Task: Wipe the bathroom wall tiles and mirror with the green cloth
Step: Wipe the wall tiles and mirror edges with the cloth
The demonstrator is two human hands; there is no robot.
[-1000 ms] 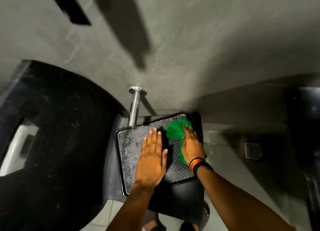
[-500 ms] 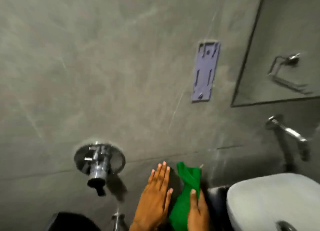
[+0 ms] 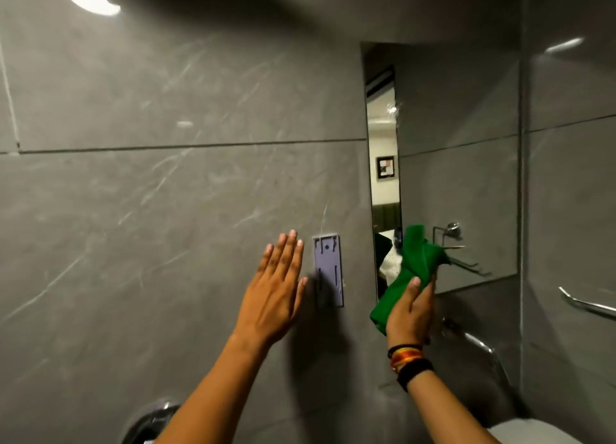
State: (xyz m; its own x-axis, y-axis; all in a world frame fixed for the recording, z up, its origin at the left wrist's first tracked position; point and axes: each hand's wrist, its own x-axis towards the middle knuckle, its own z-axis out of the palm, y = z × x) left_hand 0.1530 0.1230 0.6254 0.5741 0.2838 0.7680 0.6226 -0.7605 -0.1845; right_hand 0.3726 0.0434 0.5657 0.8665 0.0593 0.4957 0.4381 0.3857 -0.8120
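Grey wall tiles (image 3: 160,210) fill frame; mirror (image 3: 466,177) right of centre. Right hand (image 3: 411,312) grips green cloth (image 3: 413,267); left hand (image 3: 273,293) spread flat, holding nothing.

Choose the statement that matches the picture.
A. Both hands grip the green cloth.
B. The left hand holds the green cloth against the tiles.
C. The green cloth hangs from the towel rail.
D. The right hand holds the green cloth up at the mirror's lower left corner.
D: the right hand grips the bunched green cloth in front of the mirror by its lower left corner, while the left hand is open and empty, fingers spread over the grey wall tiles.
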